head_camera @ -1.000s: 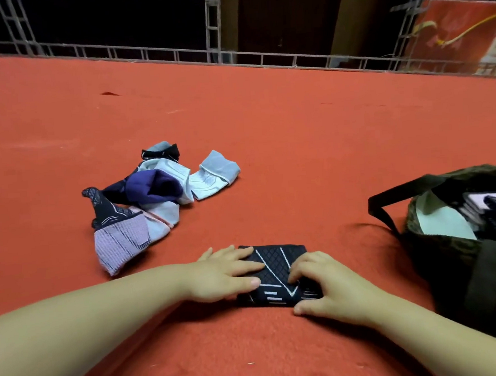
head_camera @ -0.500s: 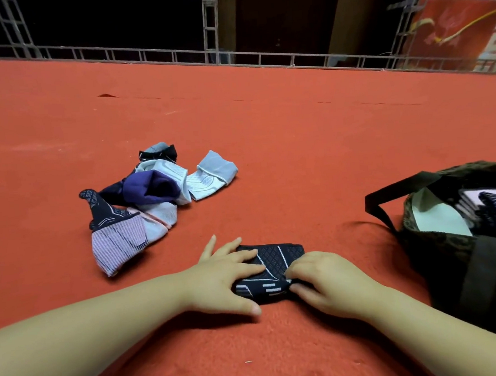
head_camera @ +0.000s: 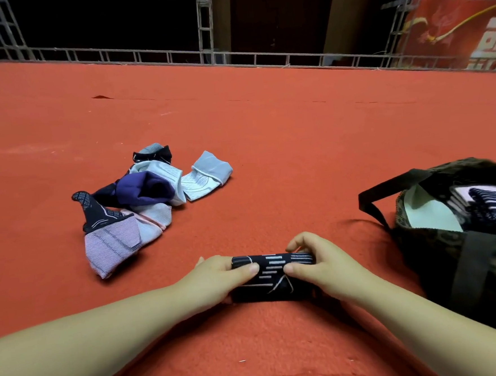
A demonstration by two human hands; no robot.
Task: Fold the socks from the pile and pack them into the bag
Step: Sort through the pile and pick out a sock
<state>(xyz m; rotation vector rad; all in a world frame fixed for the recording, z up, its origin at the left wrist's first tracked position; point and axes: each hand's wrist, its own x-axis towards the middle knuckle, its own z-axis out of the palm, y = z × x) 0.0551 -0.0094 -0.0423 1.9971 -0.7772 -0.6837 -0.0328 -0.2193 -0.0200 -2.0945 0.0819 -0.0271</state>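
Observation:
A black sock with white lines [head_camera: 272,275] lies folded into a short roll near the front edge of the red cloth. My left hand [head_camera: 218,281] grips its left end and my right hand [head_camera: 319,266] grips its right end, thumbs on top and fingers curled over the far side. A pile of socks [head_camera: 142,201] in purple, pale blue, black and striped pink lies to the left, further back. An open dark camouflage bag [head_camera: 456,249] stands at the right with folded socks [head_camera: 488,203] inside.
The red cloth [head_camera: 296,143] covers a wide surface that runs back to a metal truss railing [head_camera: 208,52]. The bag's black strap [head_camera: 387,187] arches over the cloth to the left of the bag. A red banner [head_camera: 458,29] hangs at the far right.
The flat black sock has been folded over toward me into a thicker roll. Both hands went from pressing it flat to gripping its ends.

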